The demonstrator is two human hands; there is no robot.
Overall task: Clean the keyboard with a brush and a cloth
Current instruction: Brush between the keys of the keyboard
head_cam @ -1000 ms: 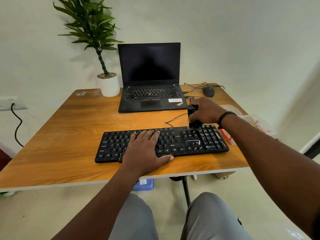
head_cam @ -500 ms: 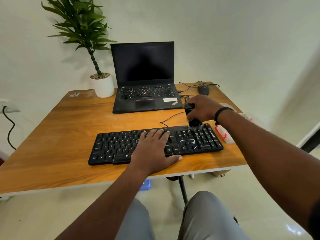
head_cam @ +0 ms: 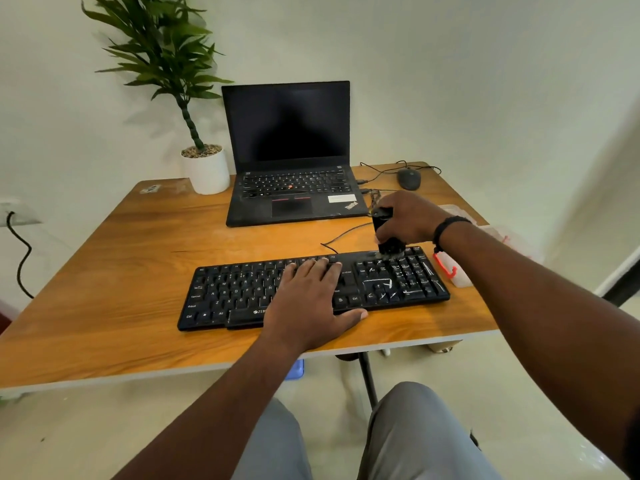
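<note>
"ThinkPad" on laptop (head_cam: 294,188) palmrest.

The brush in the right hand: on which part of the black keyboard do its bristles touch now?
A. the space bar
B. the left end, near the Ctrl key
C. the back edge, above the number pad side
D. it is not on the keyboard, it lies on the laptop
C: the right hand holds the brush upright, its bristles on the keyboard at the far right back edge.

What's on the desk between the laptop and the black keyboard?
Head view: bare wood, crossed by a thin black cable, between laptop and keyboard.
</note>
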